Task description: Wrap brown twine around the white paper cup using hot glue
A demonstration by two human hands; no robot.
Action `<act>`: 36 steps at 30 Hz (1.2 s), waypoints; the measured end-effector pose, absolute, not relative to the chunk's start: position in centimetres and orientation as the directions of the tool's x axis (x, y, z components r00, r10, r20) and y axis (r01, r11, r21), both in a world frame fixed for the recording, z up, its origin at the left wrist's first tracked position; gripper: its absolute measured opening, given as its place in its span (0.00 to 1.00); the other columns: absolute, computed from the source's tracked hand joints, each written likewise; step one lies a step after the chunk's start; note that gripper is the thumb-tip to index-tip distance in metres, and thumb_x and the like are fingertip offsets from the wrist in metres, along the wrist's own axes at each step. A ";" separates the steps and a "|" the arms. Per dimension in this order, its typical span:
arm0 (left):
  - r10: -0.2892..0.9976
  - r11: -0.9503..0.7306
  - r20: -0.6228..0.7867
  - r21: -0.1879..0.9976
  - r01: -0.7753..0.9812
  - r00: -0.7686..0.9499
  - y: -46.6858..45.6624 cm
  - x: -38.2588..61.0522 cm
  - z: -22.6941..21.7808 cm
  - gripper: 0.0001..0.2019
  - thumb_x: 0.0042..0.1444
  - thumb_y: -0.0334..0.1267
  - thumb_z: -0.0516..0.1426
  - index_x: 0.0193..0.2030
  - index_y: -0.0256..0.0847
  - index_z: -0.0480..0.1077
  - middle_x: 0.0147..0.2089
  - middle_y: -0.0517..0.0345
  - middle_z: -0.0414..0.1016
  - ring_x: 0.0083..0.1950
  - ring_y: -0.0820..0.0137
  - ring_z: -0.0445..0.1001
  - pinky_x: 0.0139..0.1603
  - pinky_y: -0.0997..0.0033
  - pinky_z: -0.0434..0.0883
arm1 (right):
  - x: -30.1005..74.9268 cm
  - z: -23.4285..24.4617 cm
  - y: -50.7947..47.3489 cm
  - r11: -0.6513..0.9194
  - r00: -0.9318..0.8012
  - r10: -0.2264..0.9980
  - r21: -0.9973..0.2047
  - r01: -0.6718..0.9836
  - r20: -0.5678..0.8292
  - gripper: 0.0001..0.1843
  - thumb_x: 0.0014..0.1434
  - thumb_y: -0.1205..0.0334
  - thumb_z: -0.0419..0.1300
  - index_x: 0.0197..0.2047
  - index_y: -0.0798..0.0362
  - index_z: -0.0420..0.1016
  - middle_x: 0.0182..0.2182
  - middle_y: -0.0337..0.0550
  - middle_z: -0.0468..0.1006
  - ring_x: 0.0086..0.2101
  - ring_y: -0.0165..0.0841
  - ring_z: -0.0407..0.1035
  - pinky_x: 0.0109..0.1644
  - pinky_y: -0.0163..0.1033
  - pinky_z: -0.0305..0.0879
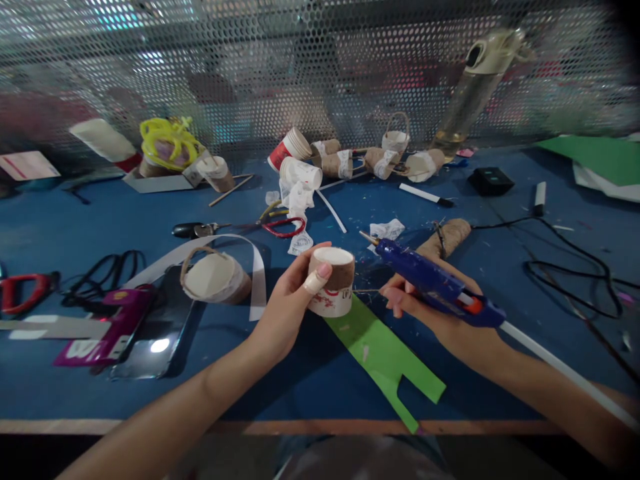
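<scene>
My left hand (295, 287) grips a small paper cup (332, 303) by its side, thumb across the front. The cup's upper part is wrapped in brown twine, and its lower part shows white with red print. From its right side a thin strand of twine (367, 291) runs to my right hand (400, 297), where the fingertips pinch it. A blue hot glue gun (425, 270) lies across that same hand, its nozzle up and left and a white glue stick (560, 367) out the back. Its handle is hidden by the hand. Below the cup lies a green cut strip (385, 353).
A twine-covered basket (215, 277) stands left, near a phone (155, 340) and red-handled scissors (285, 227). Small wrapped cups (337, 163) and a water bottle (470, 100) line the perforated screen (320, 80). A black cable (575, 247) loops at the right.
</scene>
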State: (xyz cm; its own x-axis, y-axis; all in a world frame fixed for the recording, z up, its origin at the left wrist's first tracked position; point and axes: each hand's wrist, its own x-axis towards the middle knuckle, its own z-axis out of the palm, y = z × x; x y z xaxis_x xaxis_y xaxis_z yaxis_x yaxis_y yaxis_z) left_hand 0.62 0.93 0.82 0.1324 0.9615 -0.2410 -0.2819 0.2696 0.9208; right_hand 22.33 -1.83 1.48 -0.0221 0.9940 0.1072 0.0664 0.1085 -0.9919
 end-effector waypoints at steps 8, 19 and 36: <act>0.950 0.307 -0.279 0.919 -0.248 0.140 1.1 0.7 0.4 0.24 0.53 0.54 0.70 0.53 0.43 0.82 0.55 0.48 0.84 0.57 0.51 0.79 0.51 0.62 0.74 | 22.9 1.0 -1.7 0.065 0.000 0.998 -0.997 0.050 0.065 0.13 0.57 0.57 0.74 0.31 0.47 0.75 0.25 0.32 0.79 0.25 0.29 0.76 0.34 0.35 0.78; 0.943 0.327 -0.294 0.911 -0.253 0.158 1.0 0.7 0.6 0.21 0.51 0.54 0.71 0.47 0.43 0.83 0.45 0.52 0.86 0.43 0.61 0.80 0.40 0.69 0.72 | 22.9 0.8 -1.4 0.024 0.011 1.000 -0.998 0.053 0.025 0.18 0.58 0.53 0.73 0.29 0.48 0.69 0.24 0.31 0.74 0.24 0.28 0.72 0.32 0.37 0.74; 0.884 0.446 -0.372 0.854 -0.269 0.284 0.5 0.5 0.9 0.28 0.49 0.58 0.71 0.51 0.43 0.83 0.47 0.49 0.85 0.41 0.64 0.80 0.40 0.71 0.72 | 23.4 -0.5 -1.3 -0.053 -0.058 0.997 -0.998 -0.034 -0.051 0.13 0.60 0.52 0.72 0.33 0.47 0.74 0.25 0.29 0.73 0.23 0.26 0.67 0.37 0.40 0.71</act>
State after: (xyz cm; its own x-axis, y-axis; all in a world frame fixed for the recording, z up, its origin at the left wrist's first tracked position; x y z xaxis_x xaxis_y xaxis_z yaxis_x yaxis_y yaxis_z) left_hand 0.49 0.53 0.90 0.2839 0.8837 -0.3722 -0.2688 0.4460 0.8537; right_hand 23.36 -1.28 -0.47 -0.0583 0.9970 -0.0511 -0.0344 -0.0532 -0.9980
